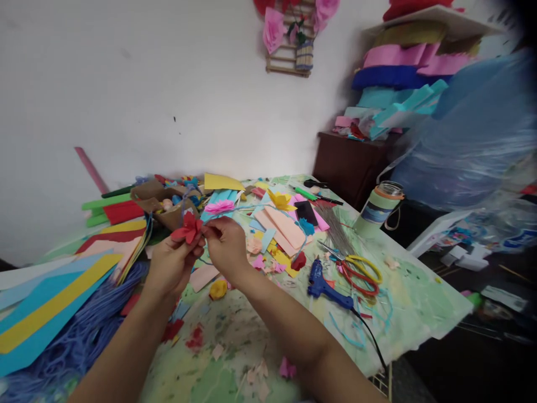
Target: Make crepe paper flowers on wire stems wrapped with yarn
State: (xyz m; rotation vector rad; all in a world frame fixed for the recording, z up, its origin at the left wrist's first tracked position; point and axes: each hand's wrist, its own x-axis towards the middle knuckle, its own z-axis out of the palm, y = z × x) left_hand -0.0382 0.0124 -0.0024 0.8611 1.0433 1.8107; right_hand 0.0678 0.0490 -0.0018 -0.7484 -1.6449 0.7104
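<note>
A red paper flower [187,226] with spread petals is held up over the table, its base between the fingers of my left hand [174,260]. My right hand [226,246] is closed in a pinch at the flower's right side; whether it grips a petal or the blue cord behind is too small to tell. Close behind the hands lies a pink paper flower [220,206], with blue yarn running right from it. A yellow paper flower [280,200] and a blue paper flower [306,226] rest farther right. Below my right wrist sits a small yellow rolled flower [217,289].
A blue glue gun [321,282] with its cord lies right of my forearm, beside scissors [356,271] and thin wires [335,226]. A bottle [380,204] stands at the right edge. Coloured paper [62,296], blue yarn [90,330] and a cardboard box [157,196] fill the left.
</note>
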